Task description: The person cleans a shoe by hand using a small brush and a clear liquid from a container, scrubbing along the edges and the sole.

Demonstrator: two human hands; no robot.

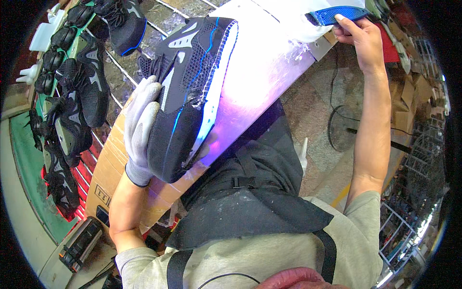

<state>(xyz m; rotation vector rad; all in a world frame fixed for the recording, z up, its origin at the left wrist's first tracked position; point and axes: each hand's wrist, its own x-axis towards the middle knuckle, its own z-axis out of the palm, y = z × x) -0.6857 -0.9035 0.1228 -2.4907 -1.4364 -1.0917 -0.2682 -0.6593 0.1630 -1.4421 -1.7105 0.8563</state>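
Observation:
My left hand (140,127), in a pale grey work glove, grips a black mesh shoe upper (185,91) from its left side. The upper lies tilted, with blue lines, grey overlays and a white stitched underside edge turned to the right. At the far right, my bare right hand (358,38) pinches a flat blue-handled brush (340,15), its dark end beside a white container (313,30). The inside of that container is mostly washed out by glare.
More black shoes (91,72) stand on a rack at the left, with another shoe (122,29) beyond it. Brown cardboard (113,159) covers the near left of the bright-lit bench. A black cable (332,115) trails over the floor, and wire shelving (399,221) stands at the right.

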